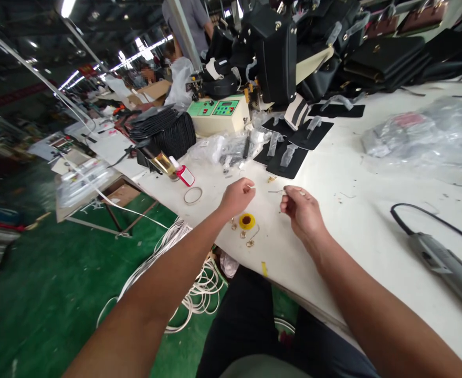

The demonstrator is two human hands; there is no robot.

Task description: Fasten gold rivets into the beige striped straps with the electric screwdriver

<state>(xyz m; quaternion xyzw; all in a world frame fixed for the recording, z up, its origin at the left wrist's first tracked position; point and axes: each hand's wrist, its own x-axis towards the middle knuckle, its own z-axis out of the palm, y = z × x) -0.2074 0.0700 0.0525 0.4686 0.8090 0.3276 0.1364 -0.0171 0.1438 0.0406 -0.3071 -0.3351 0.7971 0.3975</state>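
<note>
My left hand [239,196] is closed above the white table [333,210], its fingertips pinched on something I cannot make out. To its right, my right hand [300,206] pinches a thin dark piece [275,191] that points left toward the other hand. The hands are apart. Below and between them lies a yellow roll with a dark centre [247,221]. Small gold metal fittings [250,243] are scattered near the roll, and more gold pieces [271,179] lie beyond the hands.
A red and white bottle [186,175] and a ring [192,195] are at the left. Black panels [288,164] and bags [274,58] lie beyond. At the right sit a grey corded tool [443,260] and plastic bags [423,136]. White cables [203,294] are on the floor.
</note>
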